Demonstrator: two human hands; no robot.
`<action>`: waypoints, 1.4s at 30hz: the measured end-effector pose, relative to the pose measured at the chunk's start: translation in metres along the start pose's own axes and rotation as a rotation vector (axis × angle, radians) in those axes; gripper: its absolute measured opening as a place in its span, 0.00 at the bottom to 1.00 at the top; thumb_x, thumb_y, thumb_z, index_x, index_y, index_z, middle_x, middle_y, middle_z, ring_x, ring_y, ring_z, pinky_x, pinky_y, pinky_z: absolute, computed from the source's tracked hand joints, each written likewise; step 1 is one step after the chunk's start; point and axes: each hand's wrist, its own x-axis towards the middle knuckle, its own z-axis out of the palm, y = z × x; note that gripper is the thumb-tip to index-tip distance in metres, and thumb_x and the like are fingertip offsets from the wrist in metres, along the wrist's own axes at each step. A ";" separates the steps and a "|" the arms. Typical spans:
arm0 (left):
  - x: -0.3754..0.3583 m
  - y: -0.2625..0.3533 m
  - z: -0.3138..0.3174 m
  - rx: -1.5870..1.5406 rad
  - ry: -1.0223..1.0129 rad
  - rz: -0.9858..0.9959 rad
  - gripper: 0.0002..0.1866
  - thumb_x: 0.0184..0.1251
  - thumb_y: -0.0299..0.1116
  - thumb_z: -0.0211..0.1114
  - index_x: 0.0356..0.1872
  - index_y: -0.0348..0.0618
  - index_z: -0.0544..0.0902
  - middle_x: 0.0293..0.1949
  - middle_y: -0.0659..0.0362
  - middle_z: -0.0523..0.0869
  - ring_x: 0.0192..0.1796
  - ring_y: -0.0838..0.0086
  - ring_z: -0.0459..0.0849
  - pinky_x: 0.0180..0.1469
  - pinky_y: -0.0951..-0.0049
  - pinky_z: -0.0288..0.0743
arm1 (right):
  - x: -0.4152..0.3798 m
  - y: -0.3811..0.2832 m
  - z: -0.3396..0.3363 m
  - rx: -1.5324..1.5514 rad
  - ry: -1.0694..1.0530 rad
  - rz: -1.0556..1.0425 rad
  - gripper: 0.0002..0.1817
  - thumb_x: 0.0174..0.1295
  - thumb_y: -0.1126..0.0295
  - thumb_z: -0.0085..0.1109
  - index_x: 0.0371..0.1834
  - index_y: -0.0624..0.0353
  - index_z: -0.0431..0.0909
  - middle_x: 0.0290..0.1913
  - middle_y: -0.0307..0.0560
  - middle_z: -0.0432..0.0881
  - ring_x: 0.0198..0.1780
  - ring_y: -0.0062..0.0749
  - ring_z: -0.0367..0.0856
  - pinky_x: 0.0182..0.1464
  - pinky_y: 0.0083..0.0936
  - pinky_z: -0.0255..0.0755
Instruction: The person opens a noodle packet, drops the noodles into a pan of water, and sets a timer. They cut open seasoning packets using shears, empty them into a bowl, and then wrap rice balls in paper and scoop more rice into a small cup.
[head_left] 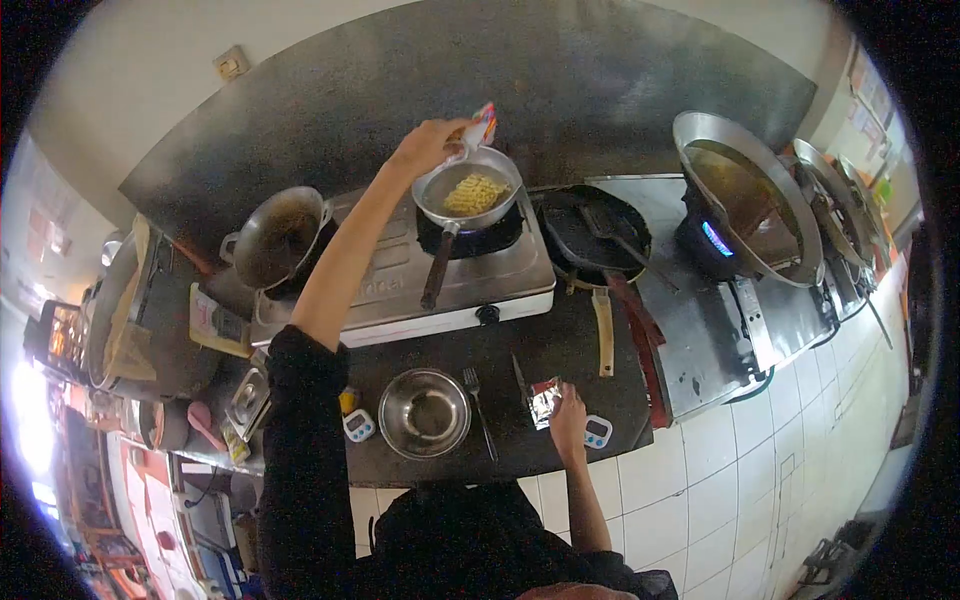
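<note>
My left hand (430,145) reaches over the stove with its fingers closed on a white and red noodle packet (483,125). Below the packet, a block of noodles (474,195) lies in a saucepan (431,190) whose dark handle points toward me. On the counter, my right hand (568,420) grips a silver and red foil sachet (544,402). Just left of that sachet lies a knife (519,377), partly hidden. A fork (480,412) rests between the knife and a steel bowl (408,398).
The saucepan sits on a gas stove (380,270), beside a dark wok (277,240). Right of it are a black pan (575,215) with a spatula and a large wok of oil (740,200) over a blue flame. Two timers (358,425) (597,431) stand near the front edge.
</note>
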 end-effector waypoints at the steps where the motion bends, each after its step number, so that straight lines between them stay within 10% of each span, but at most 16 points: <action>1: -0.009 0.012 -0.010 -0.003 0.112 0.048 0.26 0.54 0.34 0.65 0.56 0.43 0.72 0.38 0.48 0.83 0.41 0.65 0.83 0.43 0.66 0.74 | 0.003 -0.002 0.000 -0.064 -0.101 0.064 0.17 0.58 0.74 0.51 0.50 0.65 0.66 0.40 0.62 0.77 0.44 0.57 0.75 0.43 0.43 0.70; 4: -0.045 0.066 -0.037 -0.308 0.496 -0.410 0.24 0.56 0.32 0.65 0.53 0.35 0.72 0.36 0.48 0.83 0.39 0.73 0.82 0.40 0.74 0.73 | 0.004 -0.019 -0.007 -0.295 0.012 -0.098 0.20 0.59 0.72 0.48 0.56 0.65 0.63 0.45 0.61 0.75 0.50 0.55 0.72 0.53 0.43 0.66; 9: -0.149 0.114 -0.015 -1.016 0.769 -0.313 0.17 0.68 0.30 0.55 0.55 0.35 0.67 0.49 0.58 0.76 0.47 0.78 0.76 0.47 0.77 0.71 | 0.005 -0.061 -0.042 0.280 -0.360 -0.252 0.27 0.60 0.69 0.54 0.63 0.58 0.61 0.59 0.56 0.67 0.49 0.48 0.75 0.51 0.36 0.70; 13: -0.294 0.212 0.031 -0.756 0.477 -0.449 0.21 0.65 0.28 0.57 0.57 0.39 0.64 0.52 0.59 0.73 0.51 0.75 0.74 0.52 0.71 0.69 | -0.031 -0.122 -0.078 1.367 -0.524 -0.089 0.46 0.53 0.59 0.64 0.70 0.55 0.44 0.60 0.53 0.67 0.38 0.30 0.78 0.30 0.20 0.75; 14: -0.310 0.247 0.038 -1.264 0.511 -0.557 0.20 0.64 0.28 0.58 0.56 0.40 0.66 0.51 0.59 0.74 0.50 0.75 0.75 0.52 0.71 0.69 | -0.047 -0.120 -0.079 1.369 -0.508 -0.052 0.48 0.51 0.59 0.66 0.69 0.56 0.43 0.56 0.52 0.69 0.33 0.29 0.78 0.25 0.18 0.73; 16: -0.365 0.263 0.049 -0.982 0.034 -0.494 0.20 0.61 0.25 0.59 0.55 0.38 0.68 0.51 0.54 0.74 0.52 0.72 0.73 0.55 0.70 0.67 | -0.077 -0.122 -0.081 1.305 -0.474 -0.027 0.44 0.51 0.59 0.67 0.66 0.60 0.50 0.49 0.51 0.73 0.25 0.26 0.77 0.18 0.16 0.69; 19: -0.440 0.298 0.060 -1.045 -0.075 -0.549 0.18 0.62 0.32 0.60 0.52 0.36 0.71 0.45 0.51 0.78 0.50 0.68 0.76 0.52 0.69 0.68 | -0.119 -0.104 -0.081 0.818 -0.816 0.251 0.30 0.54 0.61 0.65 0.56 0.63 0.64 0.38 0.45 0.76 0.23 0.23 0.76 0.18 0.16 0.67; 25: -0.599 0.294 0.056 -0.711 -0.880 -0.722 0.25 0.64 0.48 0.55 0.55 0.42 0.70 0.50 0.43 0.76 0.54 0.53 0.73 0.56 0.61 0.67 | -0.194 -0.048 0.007 0.354 -1.149 0.063 0.18 0.61 0.59 0.55 0.46 0.61 0.71 0.33 0.38 0.77 0.29 0.20 0.78 0.27 0.18 0.74; 31: -0.699 0.318 0.008 -0.530 -0.157 -1.121 0.25 0.64 0.49 0.54 0.52 0.39 0.71 0.44 0.39 0.77 0.49 0.47 0.75 0.50 0.56 0.69 | -0.243 0.050 0.106 0.904 -0.857 1.104 0.11 0.64 0.67 0.50 0.46 0.60 0.72 0.32 0.40 0.77 0.31 0.21 0.75 0.26 0.14 0.70; 34: -0.735 0.329 0.000 -0.440 -0.189 -1.282 0.23 0.64 0.47 0.54 0.53 0.40 0.71 0.46 0.39 0.77 0.49 0.47 0.75 0.50 0.57 0.70 | -0.238 0.120 0.131 1.035 -0.785 1.148 0.08 0.63 0.70 0.49 0.44 0.58 0.72 0.34 0.41 0.77 0.30 0.24 0.74 0.28 0.16 0.71; 37: -0.755 0.345 -0.008 -0.487 -0.195 -1.366 0.23 0.65 0.46 0.54 0.56 0.42 0.69 0.48 0.41 0.77 0.52 0.52 0.76 0.52 0.60 0.71 | -0.231 0.216 0.161 0.733 -0.943 0.490 0.11 0.61 0.67 0.54 0.42 0.62 0.73 0.36 0.47 0.79 0.29 0.25 0.77 0.26 0.12 0.72; 39: -0.750 0.351 -0.022 -0.818 -0.072 -1.348 0.27 0.65 0.48 0.54 0.59 0.41 0.67 0.53 0.42 0.75 0.56 0.56 0.74 0.56 0.63 0.68 | -0.227 0.146 0.134 0.953 -0.768 1.117 0.13 0.57 0.69 0.59 0.44 0.62 0.73 0.38 0.47 0.79 0.32 0.27 0.78 0.28 0.14 0.74; 42: -0.737 0.356 -0.041 -1.340 0.142 -0.907 0.35 0.61 0.51 0.57 0.63 0.38 0.62 0.60 0.44 0.68 0.63 0.59 0.66 0.63 0.62 0.60 | -0.219 0.157 0.142 0.832 -0.698 1.183 0.15 0.56 0.72 0.59 0.47 0.58 0.73 0.41 0.45 0.79 0.37 0.29 0.78 0.33 0.17 0.76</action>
